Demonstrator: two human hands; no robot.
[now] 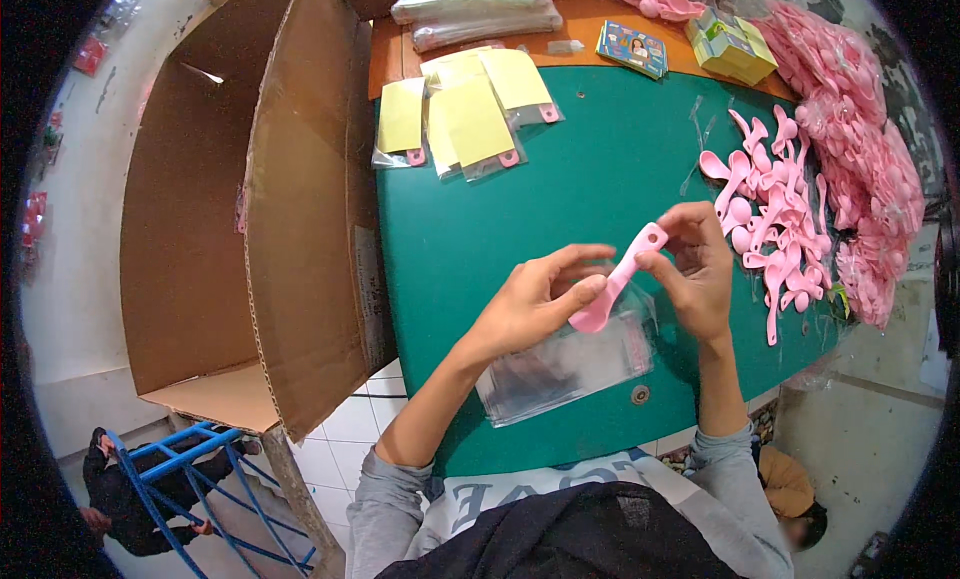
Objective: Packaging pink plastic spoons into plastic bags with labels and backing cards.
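Observation:
A pink plastic spoon [617, 281] is held between both hands above the green table [560, 189]. My left hand [535, 304] pinches the spoon's bowl end, thumb on top. My right hand [697, 269] grips the handle end near its hole. Under the hands lies a stack of clear plastic bags [565, 369], and the spoon's bowl seems to sit at a bag's mouth. A loose heap of pink spoons [772, 224] lies just right of my right hand.
A large open cardboard box [260, 199] stands at the table's left edge. Packed bags with yellow cards [465, 114] lie at the back, beside a small printed booklet [632, 49] and a yellow-green box [733, 47]. Bagged pink spoons [860, 149] pile along the right.

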